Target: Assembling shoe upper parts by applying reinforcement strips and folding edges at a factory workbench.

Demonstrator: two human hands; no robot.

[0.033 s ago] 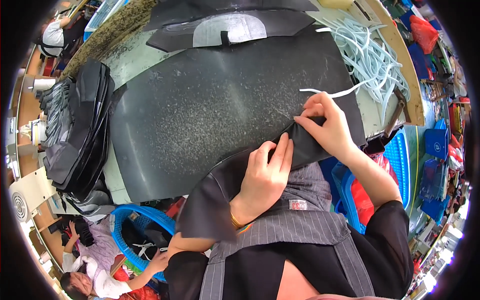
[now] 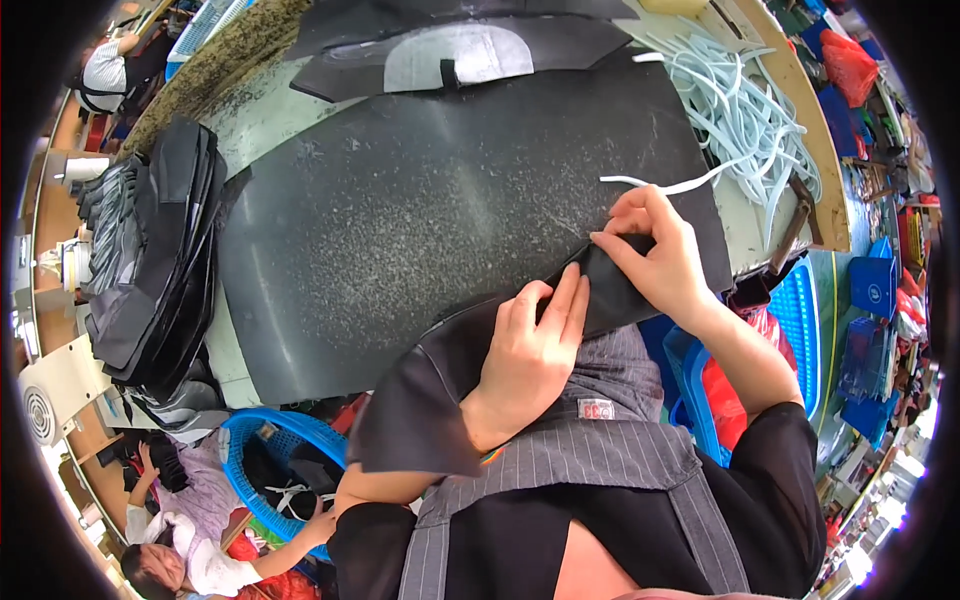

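Note:
A long black piece of leather-like sheet (image 2: pixel 420 410) lies along the near edge of the work board, its left end draped over my left wrist. My left hand (image 2: pixel 528 358) bears on it near the middle, fingers close together and its fingertips at the upper edge. Just to the right, my right hand (image 2: pixel 655 250) pinches that edge between thumb and fingers, where the material is folded over. Beneath both hands spreads a large dark board (image 2: pixel 400 220), speckled with pale marks. What the left thumb does is hidden.
Pale blue strips (image 2: pixel 745 120) lie tangled at the back right, near a hammer-like tool (image 2: pixel 795 225). Stacked black pieces (image 2: pixel 165 260) stand at left. More black pieces (image 2: pixel 460 60) lie at the back. Blue baskets (image 2: pixel 235 450) flank me; a co-worker (image 2: pixel 190 550) reaches into the left one.
The draped left end of the black piece has shifted slightly and now covers the bracelet on my left wrist. Both hands keep nearly the same place.

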